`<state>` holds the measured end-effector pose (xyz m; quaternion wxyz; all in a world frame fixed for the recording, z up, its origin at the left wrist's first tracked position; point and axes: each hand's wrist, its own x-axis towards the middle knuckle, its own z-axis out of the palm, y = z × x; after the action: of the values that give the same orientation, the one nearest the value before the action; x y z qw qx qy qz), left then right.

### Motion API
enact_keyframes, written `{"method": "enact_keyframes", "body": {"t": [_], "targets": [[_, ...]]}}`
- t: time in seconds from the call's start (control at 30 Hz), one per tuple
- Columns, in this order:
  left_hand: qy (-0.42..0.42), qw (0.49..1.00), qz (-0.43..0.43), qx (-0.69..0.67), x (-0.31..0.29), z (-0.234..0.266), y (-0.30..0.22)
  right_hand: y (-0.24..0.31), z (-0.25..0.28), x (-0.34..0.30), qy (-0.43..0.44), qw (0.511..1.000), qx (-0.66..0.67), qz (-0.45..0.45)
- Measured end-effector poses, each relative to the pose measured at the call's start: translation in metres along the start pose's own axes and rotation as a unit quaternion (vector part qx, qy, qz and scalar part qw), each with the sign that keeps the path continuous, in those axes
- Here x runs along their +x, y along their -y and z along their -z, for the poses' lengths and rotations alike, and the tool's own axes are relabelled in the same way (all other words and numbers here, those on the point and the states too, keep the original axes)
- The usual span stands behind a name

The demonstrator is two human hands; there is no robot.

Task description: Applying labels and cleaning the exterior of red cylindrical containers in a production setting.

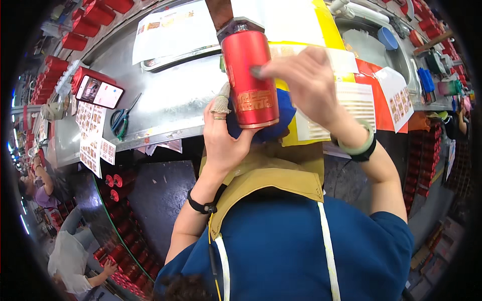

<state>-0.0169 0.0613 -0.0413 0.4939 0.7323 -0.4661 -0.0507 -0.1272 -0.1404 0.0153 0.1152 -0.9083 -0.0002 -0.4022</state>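
Note:
A shiny red metal canister (247, 65) with gold decoration near its lower end lies lengthwise in front of me. Its narrow far end meets a dark metal fixture (241, 25). My left hand (225, 143) grips the canister's near left side, the thumb under its lower rim. One left finger wears a pale cloth finger cover (221, 104). My right hand (314, 85) is over the canister's right side, smeared by motion. Its dark-tipped thumb is at the red surface; whether anything is pinched cannot be made out. Something blue (284, 115) shows behind the canister.
Scissors (124, 118), a phone (99, 92) and sticker sheets (90, 135) are on the metal bench's left side. More printed sheets (334, 108) lie on yellow and red sheets at right. A blue cup (387, 38) stands far right. Co-workers and rows of red canisters surround the bench.

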Motion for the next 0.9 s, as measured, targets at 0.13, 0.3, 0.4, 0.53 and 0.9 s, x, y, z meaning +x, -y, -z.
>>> {"method": "enact_keyframes", "body": {"t": [0.13,0.3,0.4,0.53,0.9], "targets": [[0.039,0.998,-0.019,0.044,0.000,0.004,0.008,0.038,0.013,-0.011,0.077,0.988,0.131,0.036],[0.055,0.997,-0.032,0.049,0.000,0.007,0.005,-0.002,-0.004,-0.001,-0.023,0.999,-0.023,0.019],[0.063,0.997,-0.022,0.048,-0.003,0.002,0.016,0.039,0.011,-0.020,0.098,0.985,0.122,0.068],[0.035,0.999,0.024,0.012,-0.001,-0.002,0.013,0.021,-0.002,0.001,0.035,0.991,0.114,-0.063],[-0.049,0.998,-0.043,0.003,0.008,0.002,-0.014,0.013,0.018,0.002,-0.046,0.989,0.025,-0.138]]}}
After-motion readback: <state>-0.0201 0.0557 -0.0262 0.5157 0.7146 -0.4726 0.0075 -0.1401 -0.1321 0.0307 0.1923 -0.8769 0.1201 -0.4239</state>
